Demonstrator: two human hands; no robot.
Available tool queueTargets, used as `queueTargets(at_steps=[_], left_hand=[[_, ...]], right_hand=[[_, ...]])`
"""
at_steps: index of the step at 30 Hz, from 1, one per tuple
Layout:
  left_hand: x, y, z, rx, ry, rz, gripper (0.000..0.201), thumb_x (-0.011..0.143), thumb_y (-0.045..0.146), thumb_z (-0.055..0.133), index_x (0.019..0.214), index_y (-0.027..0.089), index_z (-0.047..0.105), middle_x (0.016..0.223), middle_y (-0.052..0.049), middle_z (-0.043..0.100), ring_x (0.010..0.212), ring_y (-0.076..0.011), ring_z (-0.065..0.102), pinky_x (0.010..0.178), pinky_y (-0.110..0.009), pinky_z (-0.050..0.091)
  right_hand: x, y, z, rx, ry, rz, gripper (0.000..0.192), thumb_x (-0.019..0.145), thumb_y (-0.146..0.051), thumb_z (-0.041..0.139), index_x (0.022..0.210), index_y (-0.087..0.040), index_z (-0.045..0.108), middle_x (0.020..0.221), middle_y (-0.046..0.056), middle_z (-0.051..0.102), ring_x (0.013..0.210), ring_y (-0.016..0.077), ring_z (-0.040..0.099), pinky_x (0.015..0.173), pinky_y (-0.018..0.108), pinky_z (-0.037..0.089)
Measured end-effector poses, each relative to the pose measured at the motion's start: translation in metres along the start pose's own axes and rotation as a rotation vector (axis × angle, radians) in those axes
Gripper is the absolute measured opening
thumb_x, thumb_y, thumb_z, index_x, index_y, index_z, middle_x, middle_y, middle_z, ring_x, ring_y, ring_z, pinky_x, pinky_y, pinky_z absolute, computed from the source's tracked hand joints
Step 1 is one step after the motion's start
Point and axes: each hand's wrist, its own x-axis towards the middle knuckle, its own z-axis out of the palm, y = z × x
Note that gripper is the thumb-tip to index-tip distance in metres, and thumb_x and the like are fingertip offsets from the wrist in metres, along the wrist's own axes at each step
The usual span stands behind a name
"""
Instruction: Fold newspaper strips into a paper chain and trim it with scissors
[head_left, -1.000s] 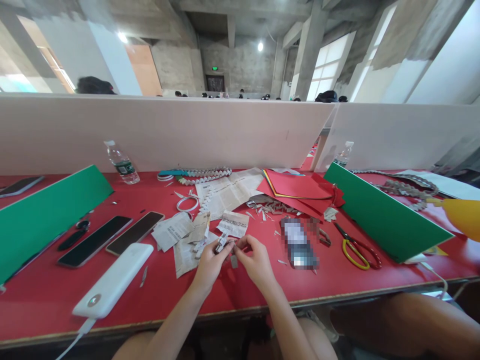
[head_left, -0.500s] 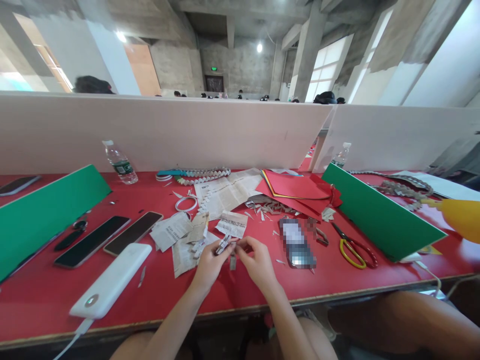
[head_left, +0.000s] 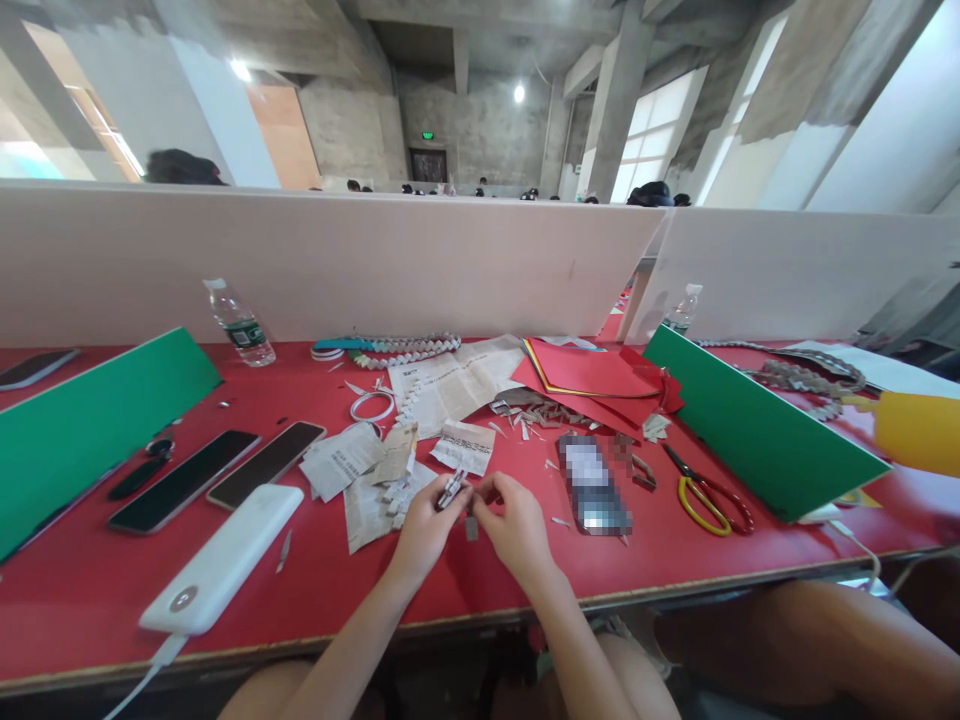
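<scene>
Both hands meet over the near middle of the red table (head_left: 675, 560). Left hand (head_left: 424, 525) and right hand (head_left: 517, 525) are close together, fingertips pinched on one small folded newspaper link (head_left: 452, 490), held just above the tabletop. The link sits at 12 o'clock from the left hand's knuckles and at about 10 o'clock from the right hand. A small grey scrap (head_left: 471, 527) lies on the table just below the fingers.

Progress, judged from the layout: one link is in hand and looks partly folded; whether it is joined to others I cannot tell, the detail is too small. At 11 o'clock, just beyond the left hand, cut newspaper pieces (head_left: 360, 470) lie loose, so stock remains. Further out at 12 o'clock a larger newspaper sheet (head_left: 457, 385) is uncut, and beyond it a finished woven paper chain (head_left: 409, 350) lies near the partition.

Surroundings: white power bank (head_left: 225, 560) at 9 o'clock, two dark phones (head_left: 225, 475) beyond it. Yellow-handled scissors (head_left: 705, 495) at 3 o'clock, well apart. Red paper stack (head_left: 592, 375) at 1 o'clock, far.
</scene>
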Motion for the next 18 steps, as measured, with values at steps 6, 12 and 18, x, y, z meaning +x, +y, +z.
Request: queueTargets(at_steps=[6,12,18], left_hand=[[-0.0032,0.0077,0.0038,-0.013,0.005,0.001,0.023,0.073,0.04,0.056,0.07,0.018,0.058,0.064,0.001,0.056,0.065,-0.0153,0.05,0.063,-0.024,0.039],[-0.0018,0.0092,0.0034,-0.018,0.009,0.002,0.021,0.071,0.037,0.059,0.076,0.017,0.063,0.066,0.0,0.058,0.067,-0.0159,0.052,0.065,-0.024,0.04],[-0.0017,0.0064,0.0015,-0.089,0.023,-0.097,0.028,0.068,0.037,0.063,0.084,0.015,0.066,0.063,0.001,0.057,0.06,-0.0134,0.051,0.058,-0.023,0.041]], right_hand=[[-0.0017,-0.0004,-0.0003,0.035,0.01,0.031,0.01,0.074,-0.024,0.052,0.064,-0.021,0.049,0.066,0.0,0.058,0.063,0.0152,0.053,0.057,0.024,0.037],[-0.0012,0.0026,-0.001,0.24,-0.037,0.089,0.014,0.077,-0.029,0.05,0.068,-0.02,0.051,0.064,-0.001,0.057,0.06,0.0139,0.053,0.053,0.023,0.038],[-0.0003,0.0055,-0.0015,0.376,-0.067,0.091,0.015,0.08,-0.031,0.051,0.075,-0.018,0.055,0.068,0.0,0.059,0.063,0.014,0.054,0.058,0.024,0.041]])
